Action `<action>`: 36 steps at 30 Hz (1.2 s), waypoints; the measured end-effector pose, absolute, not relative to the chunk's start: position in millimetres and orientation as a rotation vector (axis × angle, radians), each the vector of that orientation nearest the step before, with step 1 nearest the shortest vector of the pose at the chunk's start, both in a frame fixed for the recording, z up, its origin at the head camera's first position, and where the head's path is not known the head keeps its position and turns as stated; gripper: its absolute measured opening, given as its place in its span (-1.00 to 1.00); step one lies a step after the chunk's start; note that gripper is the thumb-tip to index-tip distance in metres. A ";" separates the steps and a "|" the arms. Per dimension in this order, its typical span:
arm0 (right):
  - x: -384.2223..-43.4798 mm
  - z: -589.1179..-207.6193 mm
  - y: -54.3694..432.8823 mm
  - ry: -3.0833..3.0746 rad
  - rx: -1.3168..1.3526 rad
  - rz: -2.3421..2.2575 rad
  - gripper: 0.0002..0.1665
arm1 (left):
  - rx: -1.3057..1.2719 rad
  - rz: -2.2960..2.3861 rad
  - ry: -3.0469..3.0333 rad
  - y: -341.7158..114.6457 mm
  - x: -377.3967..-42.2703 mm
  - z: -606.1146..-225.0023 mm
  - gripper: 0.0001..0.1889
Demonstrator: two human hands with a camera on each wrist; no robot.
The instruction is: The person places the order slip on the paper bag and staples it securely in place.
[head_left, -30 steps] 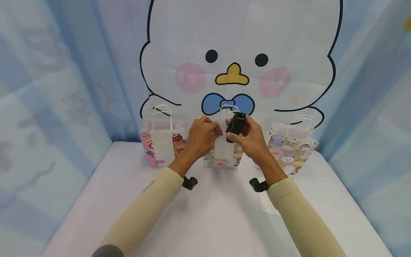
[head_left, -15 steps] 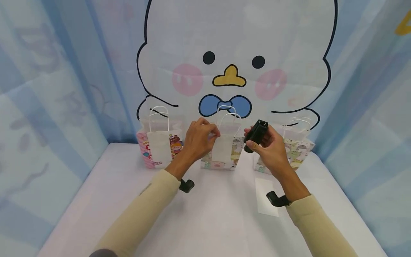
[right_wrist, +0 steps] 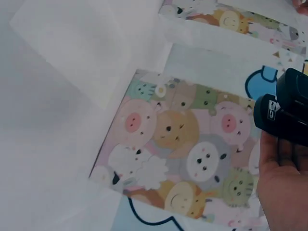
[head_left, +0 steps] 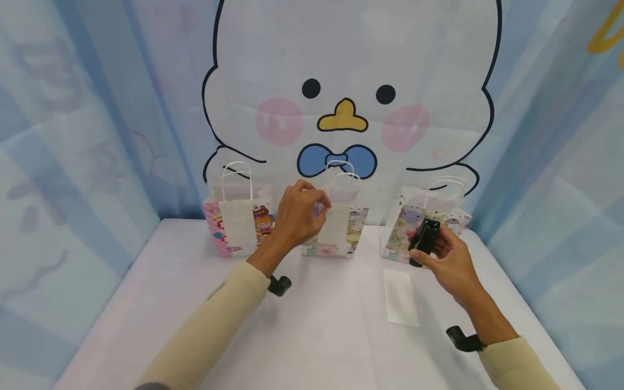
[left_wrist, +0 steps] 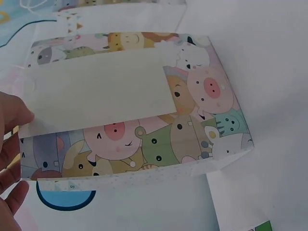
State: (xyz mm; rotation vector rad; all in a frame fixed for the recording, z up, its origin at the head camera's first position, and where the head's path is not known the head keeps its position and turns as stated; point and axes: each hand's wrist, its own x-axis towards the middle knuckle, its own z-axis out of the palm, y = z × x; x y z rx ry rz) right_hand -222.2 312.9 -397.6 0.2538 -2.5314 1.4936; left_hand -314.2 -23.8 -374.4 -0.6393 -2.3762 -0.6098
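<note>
In the head view, my left hand (head_left: 298,214) pinches the top edge of the middle paper bag (head_left: 358,226), printed with cartoon animals. A white paper card (head_left: 333,223) lies over the bag's front. The left wrist view shows my thumb on the card (left_wrist: 96,91) at that edge, with fingers on the bag's other side. My right hand (head_left: 454,265) grips a black stapler (head_left: 425,241), which overlaps the front of the right animal-print bag (head_left: 402,230) in the head view. In the right wrist view, the stapler (right_wrist: 288,103) sits beside that bag's printed face.
A pink paper bag (head_left: 263,219) with a white card (head_left: 237,225) on its front stands at the left. Another white card (head_left: 401,298) lies flat on the white table (head_left: 331,325). A cartoon-printed curtain (head_left: 414,49) closes off the back and sides.
My right hand has moved away from the middle bag, rightward and down towards me, carrying the stapler. This uncovered the card on the table. My left hand still holds the middle bag.
</note>
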 end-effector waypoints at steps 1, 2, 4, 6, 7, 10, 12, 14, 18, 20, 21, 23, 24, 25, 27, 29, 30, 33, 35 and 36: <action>-219.8 -400.1 317.6 -2.543 0.247 1.476 -0.18 | -0.640 -0.607 -2.367 -23.3 -313.7 -374.6 -0.92; -217.5 -403.0 322.3 -2.556 0.237 1.458 -0.17 | -0.641 -0.602 -2.356 -22.8 -313.2 -374.6 -0.92; -212.8 -408.0 331.1 -2.589 0.207 1.407 -0.17 | -0.636 -0.586 -2.334 -21.9 -312.1 -374.5 -0.92; -207.9 -412.3 339.2 -2.617 0.180 1.369 -0.17 | -0.630 -0.572 -2.310 -21.6 -310.9 -373.8 -0.92; -205.7 -414.3 343.1 -2.632 0.166 1.353 -0.17 | -0.628 -0.569 -2.296 -21.8 -310.4 -373.4 -0.92; -199.3 -419.5 354.3 -2.664 0.126 1.313 -0.19 | -0.620 -0.579 -2.254 -22.5 -308.5 -371.1 -0.92; -195.9 -422.8 361.5 -2.683 0.093 1.291 -0.18 | -0.621 -0.598 -2.221 -21.9 -307.0 -369.4 -0.92; -192.7 -426.5 368.4 -2.697 0.057 1.271 -0.17 | -0.631 -0.629 -2.189 -19.5 -305.0 -367.5 -0.92; -186.1 -434.4 381.0 -2.716 0.010 1.225 -0.18 | -0.677 -0.661 -2.152 -9.1 -300.3 -363.7 -0.90; -183.3 -438.0 386.2 -2.724 -0.001 1.201 -0.18 | -0.712 -0.651 -2.146 -2.4 -297.8 -361.8 -0.89; -182.0 -439.6 388.6 -2.731 -0.007 1.188 -0.18 | -0.729 -0.635 -2.148 1.3 -296.7 -361.0 -0.89; -180.0 -442.3 393.2 -2.758 -0.025 1.145 -0.18 | -0.765 -0.599 -2.153 9.2 -295.7 -359.9 -0.90; -179.0 -443.4 395.3 -2.774 -0.034 1.125 -0.17 | -0.784 -0.580 -2.157 13.4 -295.6 -359.7 -0.90; -177.9 -444.5 397.3 -2.792 -0.044 1.104 -0.17 | -0.803 -0.564 -2.159 18.0 -295.7 -359.7 -0.90; -175.9 -447.3 401.0 -2.832 -0.072 1.047 -0.15 | -0.836 -0.533 -2.169 27.3 -295.7 -359.8 -0.91; -174.0 -449.8 404.1 -2.871 -0.097 0.990 -0.10 | -0.866 -0.520 -2.182 36.9 -296.0 -359.8 -0.92; -173.4 -451.1 405.4 -2.887 -0.107 0.966 -0.07 | -0.879 -0.514 -2.189 41.6 -296.3 -359.9 -0.92; -172.6 -454.2 408.3 -2.944 -0.126 0.873 0.04 | -0.913 -0.494 -2.213 55.3 -296.7 -358.9 -0.92; -172.5 -455.7 409.4 -2.982 -0.130 0.816 0.06 | -0.935 -0.474 -2.224 64.1 -297.7 -357.9 -0.91; -172.4 -456.3 409.9 -3.002 -0.129 0.789 0.07 | -0.945 -0.457 -2.228 68.3 -298.4 -357.4 -0.90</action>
